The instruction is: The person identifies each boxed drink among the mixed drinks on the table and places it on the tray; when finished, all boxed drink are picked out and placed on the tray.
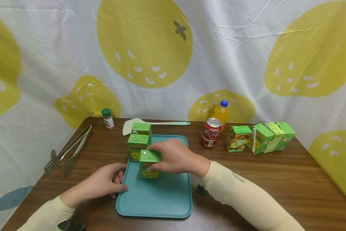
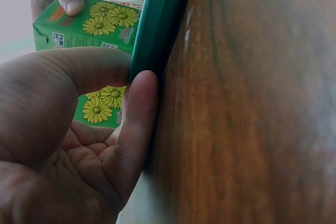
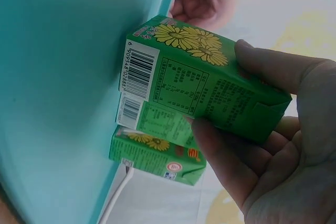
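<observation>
One carton (image 3: 210, 95) in the right hand (image 1: 175, 158) bears a barcode (image 3: 139, 73) beginning 6 909548.

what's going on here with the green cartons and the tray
A person's right hand grips a green carton at the teal tray; whether it touches the tray is hard to tell. The left hand pinches the tray's left rim. Two other cartons stand at the tray's far left corner. Off to the right, four more boxes stand beside a red can.
</observation>
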A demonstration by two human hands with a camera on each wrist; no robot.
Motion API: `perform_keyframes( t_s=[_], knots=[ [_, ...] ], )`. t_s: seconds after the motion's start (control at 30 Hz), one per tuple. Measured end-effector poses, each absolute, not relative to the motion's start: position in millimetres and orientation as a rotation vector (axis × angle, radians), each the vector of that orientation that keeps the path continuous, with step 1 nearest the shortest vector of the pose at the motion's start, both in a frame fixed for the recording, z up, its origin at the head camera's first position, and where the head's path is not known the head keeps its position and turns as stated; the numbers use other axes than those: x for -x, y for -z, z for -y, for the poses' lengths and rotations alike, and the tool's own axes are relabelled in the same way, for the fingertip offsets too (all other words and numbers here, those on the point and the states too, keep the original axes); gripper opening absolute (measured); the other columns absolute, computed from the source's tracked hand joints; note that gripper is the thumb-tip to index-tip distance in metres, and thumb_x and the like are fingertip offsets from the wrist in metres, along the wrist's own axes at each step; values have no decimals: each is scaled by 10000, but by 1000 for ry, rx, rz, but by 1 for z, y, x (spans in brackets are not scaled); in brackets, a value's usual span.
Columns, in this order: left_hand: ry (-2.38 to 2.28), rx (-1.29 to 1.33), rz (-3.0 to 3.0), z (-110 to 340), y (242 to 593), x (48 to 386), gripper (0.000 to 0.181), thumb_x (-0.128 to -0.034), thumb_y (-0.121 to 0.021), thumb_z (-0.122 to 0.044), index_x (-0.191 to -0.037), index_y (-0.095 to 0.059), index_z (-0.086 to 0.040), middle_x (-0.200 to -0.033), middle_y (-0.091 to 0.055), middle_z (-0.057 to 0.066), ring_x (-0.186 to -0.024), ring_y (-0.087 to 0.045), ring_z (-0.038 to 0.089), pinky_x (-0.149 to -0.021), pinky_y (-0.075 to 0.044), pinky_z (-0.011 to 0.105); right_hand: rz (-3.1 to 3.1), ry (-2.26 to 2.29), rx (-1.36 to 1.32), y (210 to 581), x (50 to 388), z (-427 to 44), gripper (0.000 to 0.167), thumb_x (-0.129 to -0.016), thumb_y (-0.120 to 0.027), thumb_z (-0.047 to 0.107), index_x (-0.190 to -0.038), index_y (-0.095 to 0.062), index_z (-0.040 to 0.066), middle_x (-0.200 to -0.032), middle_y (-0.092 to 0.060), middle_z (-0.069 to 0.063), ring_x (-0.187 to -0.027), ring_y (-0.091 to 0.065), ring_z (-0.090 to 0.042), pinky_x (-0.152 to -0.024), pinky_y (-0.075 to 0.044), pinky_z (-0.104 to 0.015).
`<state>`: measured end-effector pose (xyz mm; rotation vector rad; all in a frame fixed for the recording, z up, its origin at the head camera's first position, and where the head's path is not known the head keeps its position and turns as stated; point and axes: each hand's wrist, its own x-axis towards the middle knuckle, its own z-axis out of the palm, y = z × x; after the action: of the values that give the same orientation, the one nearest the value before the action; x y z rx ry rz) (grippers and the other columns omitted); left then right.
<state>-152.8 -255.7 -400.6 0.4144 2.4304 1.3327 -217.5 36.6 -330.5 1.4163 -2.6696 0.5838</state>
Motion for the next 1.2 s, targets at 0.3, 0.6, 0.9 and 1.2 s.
perform_keyframes(
  t_s=[0.3,0.6,0.9,1.2],
  knots=[
    [-1346,-412,-2415,256,401,152,802,-895,-899,-82,-1511,-463,189,-934,-643,101,-715,-682,228,-545,-638,384,2715,-559,-1407,332,218,-21,503,-907,-940,422,-1291,-777,141,-957,-764,68,-762,-642,-64,-667,-543,-279],
    [-1344,-425,-2423,256,401,152,765,-892,-901,-85,-1488,-497,170,-927,-643,99,-709,-683,232,-543,-638,386,2745,-496,-1395,331,218,-9,516,-923,-921,448,-1317,-768,152,-979,-775,61,-785,-654,-78,-700,-572,-307],
    [-1333,-414,-2424,256,400,153,750,-893,-901,-90,-1479,-507,161,-943,-639,103,-715,-681,241,-544,-635,386,2745,-476,-1390,332,218,-1,540,-929,-916,475,-1329,-767,145,-1007,-781,55,-795,-656,-73,-707,-575,-290],
    [-1324,-414,-2413,258,400,154,680,-897,-902,-98,-1417,-533,139,-937,-639,99,-715,-683,244,-546,-636,386,2732,-441,-1388,333,217,7,531,-937,-903,494,-1325,-764,160,-1021,-780,62,-797,-649,-67,-690,-563,-294]
  ],
)
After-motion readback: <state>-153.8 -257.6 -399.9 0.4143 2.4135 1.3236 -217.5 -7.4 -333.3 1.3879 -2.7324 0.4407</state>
